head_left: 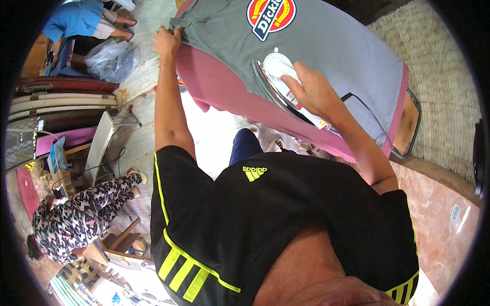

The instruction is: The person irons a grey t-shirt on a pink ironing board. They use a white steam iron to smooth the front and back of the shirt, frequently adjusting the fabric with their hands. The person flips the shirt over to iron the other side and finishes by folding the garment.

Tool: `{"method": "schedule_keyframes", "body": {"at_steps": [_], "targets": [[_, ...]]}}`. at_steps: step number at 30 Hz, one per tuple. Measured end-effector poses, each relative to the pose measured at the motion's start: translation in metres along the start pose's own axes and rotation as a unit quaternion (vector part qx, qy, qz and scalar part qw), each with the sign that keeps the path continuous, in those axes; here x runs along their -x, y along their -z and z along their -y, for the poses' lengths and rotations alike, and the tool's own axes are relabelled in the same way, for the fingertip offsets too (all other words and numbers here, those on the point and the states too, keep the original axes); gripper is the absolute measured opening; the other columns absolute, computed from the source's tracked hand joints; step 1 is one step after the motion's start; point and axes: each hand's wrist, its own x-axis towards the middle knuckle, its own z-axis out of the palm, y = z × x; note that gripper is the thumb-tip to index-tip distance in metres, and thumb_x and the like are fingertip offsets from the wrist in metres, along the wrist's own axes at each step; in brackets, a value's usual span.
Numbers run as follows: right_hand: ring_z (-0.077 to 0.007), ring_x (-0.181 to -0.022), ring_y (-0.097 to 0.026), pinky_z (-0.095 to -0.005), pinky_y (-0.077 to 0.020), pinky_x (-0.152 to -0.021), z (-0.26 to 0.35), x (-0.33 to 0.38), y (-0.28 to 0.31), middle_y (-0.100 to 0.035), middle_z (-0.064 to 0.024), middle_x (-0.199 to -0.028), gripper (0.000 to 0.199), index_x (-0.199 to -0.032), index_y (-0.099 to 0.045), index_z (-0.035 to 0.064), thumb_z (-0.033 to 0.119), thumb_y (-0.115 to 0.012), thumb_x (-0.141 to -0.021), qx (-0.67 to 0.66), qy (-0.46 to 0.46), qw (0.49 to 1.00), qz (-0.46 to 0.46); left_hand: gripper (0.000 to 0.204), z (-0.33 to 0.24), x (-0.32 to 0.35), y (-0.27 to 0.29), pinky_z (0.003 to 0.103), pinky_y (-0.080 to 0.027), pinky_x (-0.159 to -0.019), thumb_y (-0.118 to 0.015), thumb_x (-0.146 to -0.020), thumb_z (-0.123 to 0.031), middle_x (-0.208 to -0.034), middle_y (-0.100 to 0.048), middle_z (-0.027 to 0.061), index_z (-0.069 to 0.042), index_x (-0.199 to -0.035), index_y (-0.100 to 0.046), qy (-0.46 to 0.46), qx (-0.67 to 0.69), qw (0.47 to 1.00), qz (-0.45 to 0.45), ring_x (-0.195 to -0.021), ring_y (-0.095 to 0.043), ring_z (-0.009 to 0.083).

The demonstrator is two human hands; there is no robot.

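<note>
Nearest the camera is the person's own black shirt (286,214) with yellow-green stripes, filling the lower middle of the head view. Beyond it, the right hand (312,91) is closed around the handle of a white iron (279,69), which rests flat on a grey T-shirt (337,46). The T-shirt lies spread over a pink-covered ironing board (224,86). The left hand (167,42) pinches the T-shirt's edge at the board's far left corner, well apart from the iron. A round red, yellow and blue printed emblem (270,15) sits on the T-shirt just beyond the iron. A clear plastic bag (109,58) lies on the floor at the upper left. A person in patterned clothes (81,214) sits at the lower left
</note>
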Motion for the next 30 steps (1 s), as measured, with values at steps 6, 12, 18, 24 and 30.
{"method": "schedule_keyframes", "body": {"at_steps": [6, 12, 18, 24, 30], "targets": [[-0.0362, -0.062, -0.061, -0.0436, -0.0446, -0.059, -0.011, 0.008, 0.003, -0.060, -0.0255, -0.071, 0.032, -0.093, -0.051, -0.0025, 0.028, -0.056, -0.099, -0.037, -0.027, 0.999, 0.016, 0.048, 0.012, -0.029, 0.005, 0.041, -0.052, -0.074, -0.070, -0.085, -0.049, -0.083, -0.072, 0.0182, -0.001, -0.094, -0.069, -0.076, 0.017, 0.991, 0.108, -0.079, -0.069, 0.0302], [-0.0261, -0.061, -0.061, -0.0389, -0.0468, -0.058, 0.002, -0.004, 0.007, -0.063, -0.0230, -0.074, 0.033, -0.097, -0.054, -0.0006, 0.032, -0.055, -0.101, -0.092, -0.100, 0.990, 0.045, 0.030, 0.040, -0.033, -0.009, 0.025, -0.043, -0.056, -0.071, -0.092, -0.030, -0.078, -0.068, 0.0055, -0.001, -0.098, -0.067, -0.002, 0.382, 0.911, 0.155, -0.064, -0.056, 0.0084], [-0.0367, -0.069, -0.064, -0.0443, -0.0478, -0.064, 0.040, -0.042, -0.025, -0.064, -0.0263, -0.078, 0.036, -0.100, -0.054, -0.0018, 0.034, -0.054, -0.101, -0.068, -0.082, 0.994, 0.027, 0.027, 0.035, -0.024, -0.006, 0.028, -0.044, -0.057, -0.072, -0.090, -0.027, -0.070, -0.066, 0.0045, 0.000, -0.092, -0.068, 0.022, 0.399, 0.904, 0.152, -0.062, -0.054, 0.0099], [-0.0469, -0.074, -0.062, -0.0496, -0.0462, -0.065, 0.056, -0.111, -0.052, -0.063, -0.0269, -0.079, 0.034, -0.099, -0.052, -0.0020, 0.032, -0.052, -0.102, -0.009, -0.016, 0.999, 0.038, 0.021, 0.039, -0.010, -0.019, 0.024, -0.038, -0.052, -0.072, -0.091, -0.020, -0.068, -0.064, 0.0004, 0.000, -0.096, -0.067, 0.059, 0.533, 0.834, 0.130, -0.058, -0.048, 0.0044], [-0.0386, -0.072, -0.066, -0.0431, -0.0469, -0.063, 0.079, -0.177, -0.075, -0.064, -0.0253, -0.083, 0.038, -0.101, -0.054, -0.0022, 0.035, -0.051, -0.102, -0.016, -0.004, 0.997, 0.081, 0.018, 0.039, -0.002, -0.029, 0.021, -0.032, -0.051, -0.074, -0.090, -0.017, -0.064, -0.050, -0.0076, 0.001, -0.092, -0.070, 0.094, 0.564, 0.815, 0.092, -0.058, -0.041, 0.0021]]}}
